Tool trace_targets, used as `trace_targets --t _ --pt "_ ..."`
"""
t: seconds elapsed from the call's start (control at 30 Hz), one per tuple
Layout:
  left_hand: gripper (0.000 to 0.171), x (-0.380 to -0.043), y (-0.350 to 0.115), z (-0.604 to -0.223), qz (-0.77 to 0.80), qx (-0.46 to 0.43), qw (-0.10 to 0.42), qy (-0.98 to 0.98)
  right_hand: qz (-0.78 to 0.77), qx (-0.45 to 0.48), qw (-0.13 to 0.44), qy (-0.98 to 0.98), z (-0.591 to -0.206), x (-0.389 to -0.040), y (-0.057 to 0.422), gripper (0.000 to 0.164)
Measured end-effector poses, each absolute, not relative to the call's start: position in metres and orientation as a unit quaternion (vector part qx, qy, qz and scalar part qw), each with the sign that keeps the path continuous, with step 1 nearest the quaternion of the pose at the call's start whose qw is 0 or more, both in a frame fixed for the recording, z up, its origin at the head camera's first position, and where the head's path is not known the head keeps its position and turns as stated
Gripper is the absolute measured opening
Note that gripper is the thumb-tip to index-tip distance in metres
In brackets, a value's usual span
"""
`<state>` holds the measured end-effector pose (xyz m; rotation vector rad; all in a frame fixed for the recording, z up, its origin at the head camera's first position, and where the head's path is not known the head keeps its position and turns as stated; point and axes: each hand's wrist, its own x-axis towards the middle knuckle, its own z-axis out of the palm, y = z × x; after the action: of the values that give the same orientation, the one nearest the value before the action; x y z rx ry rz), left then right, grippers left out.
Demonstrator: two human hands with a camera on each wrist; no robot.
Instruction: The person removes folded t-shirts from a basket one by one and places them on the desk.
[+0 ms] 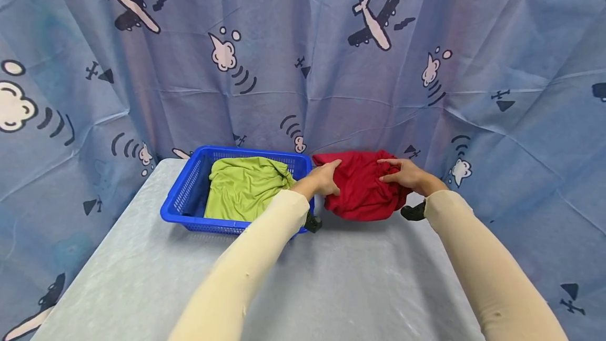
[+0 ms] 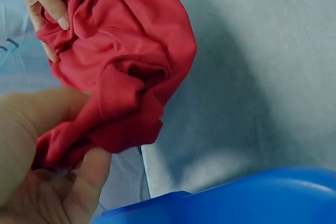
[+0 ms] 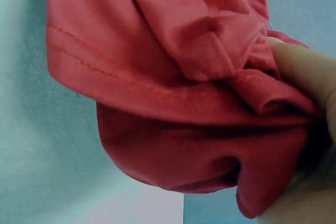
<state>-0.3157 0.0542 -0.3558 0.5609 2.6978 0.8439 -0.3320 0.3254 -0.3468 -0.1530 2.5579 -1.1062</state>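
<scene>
Between my two hands is a bunched red garment [image 1: 362,188], with a double-stitched hem [image 3: 121,85] showing in the right wrist view. My left hand [image 1: 322,179] grips its left end, thumb on one side and fingers on the other in the left wrist view. At the opposite end, my right hand [image 1: 409,175] holds gathered folds, with the thumb over the cloth and the fingers partly hidden beneath it. The garment casts a shadow on the table just right of a blue basket [image 1: 199,220]. Inside that basket lies a lime-green garment [image 1: 246,183].
A pale grey table [image 1: 331,288] carries the basket. Behind it hangs a blue curtain [image 1: 274,78] printed with planes and clouds, close to the table's back edge. Dark blue cloth [image 1: 196,196] shows at the basket's left inside. The left forearm passes over the basket's right front corner.
</scene>
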Motion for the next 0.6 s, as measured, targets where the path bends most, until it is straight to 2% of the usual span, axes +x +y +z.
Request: trace_targets --t 0.33,0.6 --pt "0.088 -0.310 0.059 -0.357 0.187 0.183 0.109 0.959 -0.399 -0.042 0.165 0.901 -0.362 -0.332 0.318 0.070" --pt "0.085 -0.311 0.058 -0.364 0.202 0.176 0.114 0.957 -0.395 -0.050 0.166 0.902 -0.372 -0.330 0.313 0.070"
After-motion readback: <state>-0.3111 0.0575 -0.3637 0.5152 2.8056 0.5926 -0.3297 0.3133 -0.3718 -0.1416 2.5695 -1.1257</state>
